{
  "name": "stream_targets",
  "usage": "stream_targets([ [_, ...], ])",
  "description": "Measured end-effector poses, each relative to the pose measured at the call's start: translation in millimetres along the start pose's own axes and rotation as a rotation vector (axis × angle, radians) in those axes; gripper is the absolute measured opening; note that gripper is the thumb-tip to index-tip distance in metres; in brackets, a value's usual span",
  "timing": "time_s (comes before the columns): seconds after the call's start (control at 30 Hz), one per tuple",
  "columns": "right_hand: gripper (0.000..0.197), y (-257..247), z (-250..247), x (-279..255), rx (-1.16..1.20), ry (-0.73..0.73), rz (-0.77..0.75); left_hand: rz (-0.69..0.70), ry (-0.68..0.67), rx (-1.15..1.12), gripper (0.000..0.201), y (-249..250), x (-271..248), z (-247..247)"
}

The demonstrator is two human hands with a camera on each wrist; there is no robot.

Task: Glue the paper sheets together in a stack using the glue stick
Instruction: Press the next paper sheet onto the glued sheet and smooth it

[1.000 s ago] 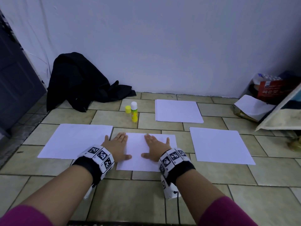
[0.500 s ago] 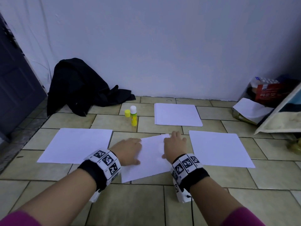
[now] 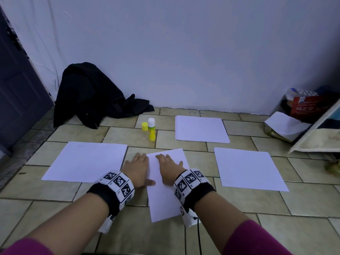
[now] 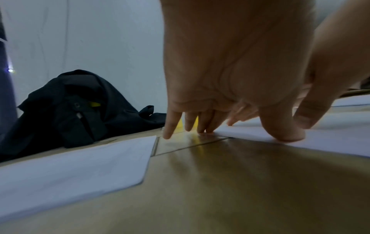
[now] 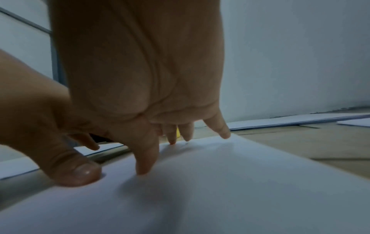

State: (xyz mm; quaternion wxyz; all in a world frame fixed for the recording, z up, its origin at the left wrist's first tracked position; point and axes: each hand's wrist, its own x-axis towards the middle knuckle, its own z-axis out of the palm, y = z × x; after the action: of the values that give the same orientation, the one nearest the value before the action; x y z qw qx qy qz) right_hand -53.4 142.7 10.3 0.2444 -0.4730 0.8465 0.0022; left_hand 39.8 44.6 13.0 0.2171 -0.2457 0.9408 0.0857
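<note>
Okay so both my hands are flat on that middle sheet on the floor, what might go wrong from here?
The middle sheet lies skewed under the left hand and right hand, so it may get glued crooked. The glue stick stands uncapped beside its yellow cap; it could dry out or be tipped by a reaching hand. The sheet's far edge looks slightly lifted in the right wrist view, so pressing there may crease it.

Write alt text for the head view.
Both hands, left hand and right hand, press flat on a turned paper sheet on a tiled floor. An uncapped glue stick stands behind it, its cap alongside.
</note>
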Motion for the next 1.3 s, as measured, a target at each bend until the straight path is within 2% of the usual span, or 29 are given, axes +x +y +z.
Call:
stream_targets([
  [0.1,0.087,-14.2,-2.0,0.9,-0.039,-0.064,-0.099,0.018,-0.048,0.024,0.097,-2.9,0.4,3.9],
  [0.2,0.08,-15.6,-6.7,-3.3,0.011,-0.085,-0.114,0.016,-0.063,0.099,0.095,-3.9,1.6,4.8],
  [0.47,0.053,45.4,-25.0,-5.6,0.17,-0.1,0.114,0.0,-0.063,0.17,0.096,-5.8,-0.4,3.9],
  [0.53,0.059,59.5,-25.9,-1.9,0.155,-0.077,0.146,-0.008,-0.055,0.209,0.096,-3.9,-0.7,3.0],
  [0.6,0.079,63.8,-26.3,1.2,0.092,-0.053,0.135,-0.016,-0.034,0.244,0.097,-2.4,-1.6,1.0],
  [0.67,0.099,61.0,-24.8,1.4,-0.048,-0.037,0.118,-0.029,-0.016,0.257,0.099,-1.6,-0.8,-0.2],
  [0.7,0.101,58.0,-24.1,-0.3,-0.138,-0.016,0.127,-0.035,-0.006,0.267,0.098,-0.1,-1.3,-1.1],
  [0.77,0.09,50.6,-24.1,-4.8,-0.28,0.047,0.164,-0.031,0.046,0.29,0.084,4.1,-4.4,-2.8],
  [0.9,0.037,35.1,-19.9,-6.9,-0.3,0.107,0.11,-0.012,0.143,0.291,0.04,10.7,-14.5,-13.0],
  [0.97,0.041,33.1,-12.5,-3.4,-0.232,0.074,0.024,0.012,0.169,0.219,0.028,6.9,-10.5,-15.1],
  [1.0,0.048,33.8,-10.1,-1.8,-0.191,0.05,-0.016,0.041,0.174,0.161,0.03,3.3,-7.5,-14.6],
  [1.07,0.059,37.8,-9.9,-0.5,-0.104,0.006,-0.074,0.127,0.15,0.065,0.054,-6.5,1.0,-10.3],
  [1.13,0.069,44.9,-13.2,-1.8,-0.035,-0.069,-0.101,0.182,0.053,0.002,0.083,-15.1,6.8,-5.6],
  [1.17,0.076,49.6,-15.4,-3.6,-0.025,-0.099,-0.099,0.183,-0.003,-0.013,0.092,-17.7,8.4,-4.0],
  [1.3,0.103,80.3,-19.4,-7.8,-0.02,-0.102,0.019,0.19,-0.006,0.051,0.097,-17.0,12.5,-1.8],
])
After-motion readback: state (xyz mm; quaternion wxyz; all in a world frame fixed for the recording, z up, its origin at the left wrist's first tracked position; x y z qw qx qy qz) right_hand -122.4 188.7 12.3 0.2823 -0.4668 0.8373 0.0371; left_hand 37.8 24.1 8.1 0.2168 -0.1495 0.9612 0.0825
